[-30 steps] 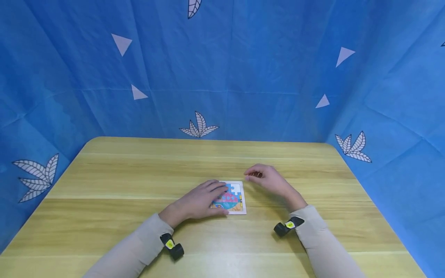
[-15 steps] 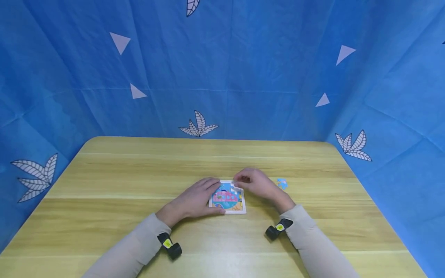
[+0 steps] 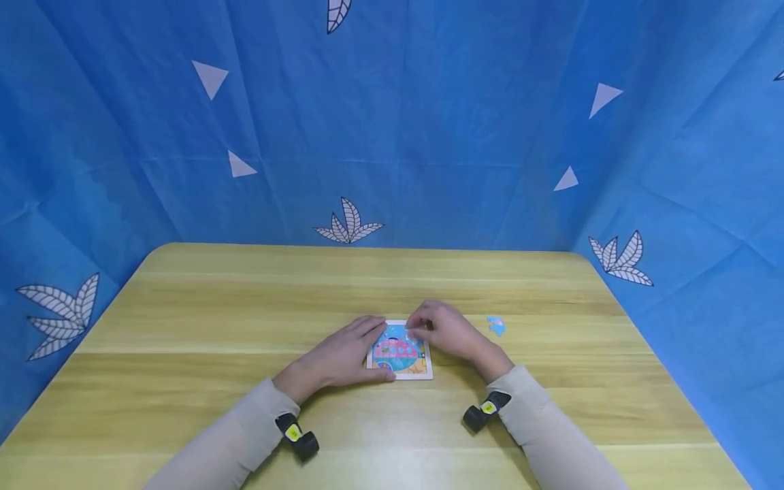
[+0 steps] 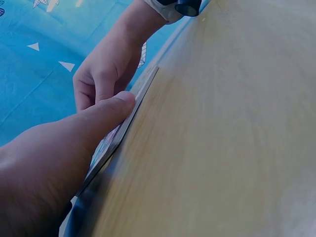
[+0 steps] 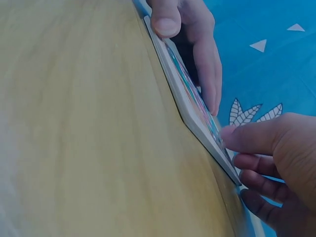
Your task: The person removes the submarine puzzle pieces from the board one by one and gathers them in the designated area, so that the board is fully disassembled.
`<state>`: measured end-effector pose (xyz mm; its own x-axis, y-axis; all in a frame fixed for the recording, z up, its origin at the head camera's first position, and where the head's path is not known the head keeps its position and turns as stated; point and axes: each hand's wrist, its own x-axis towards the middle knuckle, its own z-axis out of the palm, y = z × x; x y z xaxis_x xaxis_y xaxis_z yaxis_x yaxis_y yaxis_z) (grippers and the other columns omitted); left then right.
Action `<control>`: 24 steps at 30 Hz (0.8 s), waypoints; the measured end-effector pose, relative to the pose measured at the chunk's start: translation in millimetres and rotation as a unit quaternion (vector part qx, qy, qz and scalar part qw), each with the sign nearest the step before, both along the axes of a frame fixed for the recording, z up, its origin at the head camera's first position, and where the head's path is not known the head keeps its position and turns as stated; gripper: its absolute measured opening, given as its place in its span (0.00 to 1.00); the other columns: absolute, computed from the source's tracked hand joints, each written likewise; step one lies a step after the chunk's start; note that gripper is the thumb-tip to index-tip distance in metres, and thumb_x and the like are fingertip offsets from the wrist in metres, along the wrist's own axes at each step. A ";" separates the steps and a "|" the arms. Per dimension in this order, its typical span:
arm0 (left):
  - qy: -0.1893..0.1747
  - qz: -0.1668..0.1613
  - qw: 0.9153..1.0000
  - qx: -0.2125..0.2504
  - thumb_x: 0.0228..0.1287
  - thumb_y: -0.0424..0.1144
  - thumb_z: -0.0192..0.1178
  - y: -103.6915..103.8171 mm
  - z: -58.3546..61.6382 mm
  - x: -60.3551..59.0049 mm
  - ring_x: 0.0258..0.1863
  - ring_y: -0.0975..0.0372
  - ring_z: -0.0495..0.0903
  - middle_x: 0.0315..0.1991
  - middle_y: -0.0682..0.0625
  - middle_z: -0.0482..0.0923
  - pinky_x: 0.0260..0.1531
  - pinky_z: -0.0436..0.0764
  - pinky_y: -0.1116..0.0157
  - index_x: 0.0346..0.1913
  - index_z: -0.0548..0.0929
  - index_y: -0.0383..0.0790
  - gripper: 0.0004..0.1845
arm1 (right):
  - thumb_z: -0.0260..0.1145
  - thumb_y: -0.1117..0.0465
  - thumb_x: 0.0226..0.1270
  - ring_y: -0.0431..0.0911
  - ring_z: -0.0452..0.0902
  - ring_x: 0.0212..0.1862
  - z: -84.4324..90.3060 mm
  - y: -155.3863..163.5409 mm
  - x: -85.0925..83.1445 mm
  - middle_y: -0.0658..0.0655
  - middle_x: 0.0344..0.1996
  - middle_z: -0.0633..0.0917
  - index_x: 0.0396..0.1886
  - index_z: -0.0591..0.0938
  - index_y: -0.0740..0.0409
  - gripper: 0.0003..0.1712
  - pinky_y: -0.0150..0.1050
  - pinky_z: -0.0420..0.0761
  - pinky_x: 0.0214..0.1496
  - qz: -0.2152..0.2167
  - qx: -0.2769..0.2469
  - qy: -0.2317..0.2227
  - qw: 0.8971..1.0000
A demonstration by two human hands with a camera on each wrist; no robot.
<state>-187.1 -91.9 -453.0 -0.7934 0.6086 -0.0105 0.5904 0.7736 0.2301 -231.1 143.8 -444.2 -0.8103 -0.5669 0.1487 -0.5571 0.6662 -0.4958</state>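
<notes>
**Both hands on the little puzzle board**

My left hand (image 3: 346, 355) lies on the small square cardboard jigsaw puzzle board with the white border and colourful picture (image 3: 399, 352), which sits flat on the pale wooden counter (image 3: 214, 327), near the middle and toward my edge. The fingers are nearly straight along the board's 9 o'clock side, and the thumb presses its near edge, as the left wrist view (image 4: 106, 116) shows.

My right hand (image 3: 447, 330) is at the board's 1 o'clock corner, fingers curled, with the fingertips (image 5: 237, 138) down on the board's surface. I cannot tell whether they pinch a piece there or only press.

One loose light-blue puzzle piece (image 3: 497, 325) lies on the counter at 3 o'clock from the board, apart from my right hand.

I judge the board light, thin and fairly stiff, likely to slide on this smooth wood unless held down, so flat pressure at the edge suits it. The pieces look thin and bendable; best taken by the edges with fingertips, not pried hard.
</notes>
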 end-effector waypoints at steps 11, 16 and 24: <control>0.000 -0.005 1.000 0.006 0.49 0.78 0.42 -0.6 -2.2 1.3 0.70 0.58 0.50 0.71 0.50 0.51 0.67 0.58 0.60 0.71 0.53 0.41 0.55 | 0.64 0.59 0.61 0.37 0.73 0.36 -2.3 -5.1 4.3 0.43 0.32 0.79 0.31 0.84 0.47 0.03 0.36 0.76 0.41 0.007 0.016 0.059 0.998; 0.000 -0.005 1.000 0.002 0.48 0.78 0.42 -0.5 -1.9 1.4 0.70 0.58 0.50 0.71 0.50 0.51 0.67 0.57 0.59 0.71 0.54 0.40 0.55 | 0.63 0.61 0.62 0.37 0.74 0.36 -3.0 -6.5 4.9 0.43 0.31 0.78 0.31 0.83 0.48 0.04 0.35 0.77 0.40 0.006 0.023 0.062 0.998; 0.005 -0.002 1.000 -0.004 0.48 0.77 0.43 0.9 -1.7 0.3 0.70 0.57 0.50 0.71 0.50 0.51 0.67 0.57 0.59 0.71 0.54 0.41 0.54 | 0.62 0.61 0.63 0.38 0.74 0.37 0.8 -7.0 6.6 0.44 0.32 0.79 0.33 0.82 0.49 0.03 0.36 0.78 0.40 0.016 0.042 0.081 0.996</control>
<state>-186.8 -91.1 -454.7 -0.7915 0.6111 -0.0081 0.5949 0.7735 0.2186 -224.4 136.8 -443.4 -0.7610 -0.6075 0.2276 -0.6466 0.6824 -0.3408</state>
